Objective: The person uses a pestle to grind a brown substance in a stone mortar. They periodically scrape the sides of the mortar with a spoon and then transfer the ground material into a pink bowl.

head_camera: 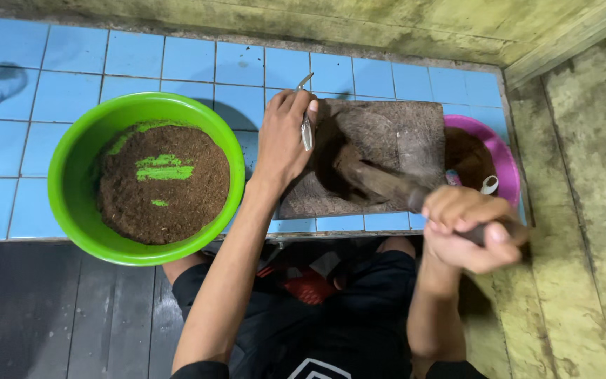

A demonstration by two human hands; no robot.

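- Blue tiles cover the low counter [198,63], which runs under a stained yellow-green wall, with dark floorboards below and the person's legs in black shorts tucked against its front edge.
- On the counter sits a flat stone mortar [387,133], brown and dished, with dark ground matter in its hollow.
- The right hand [468,235] is closed tight around the upper end of a wooden pestle [380,181].
- The pestle's long axis runs on a slant: its head is down in the mortar's hollow, up and to the left of the fist, while the handle rises toward the person's right side, off the counter's front edge.
- The left hand [282,140] rests on the mortar's left rim, fingers curled around a metal spoon [306,123] that stands along that edge; this hand is the nearer one to the hollow.
- Left of that arm stands a green bowl [71,182], nearly full of brown powder with a few green patches showing through.
- A pink bowl [503,158] with dark contents and a small white piece lies just beyond the mortar's right side, partly hidden by it.
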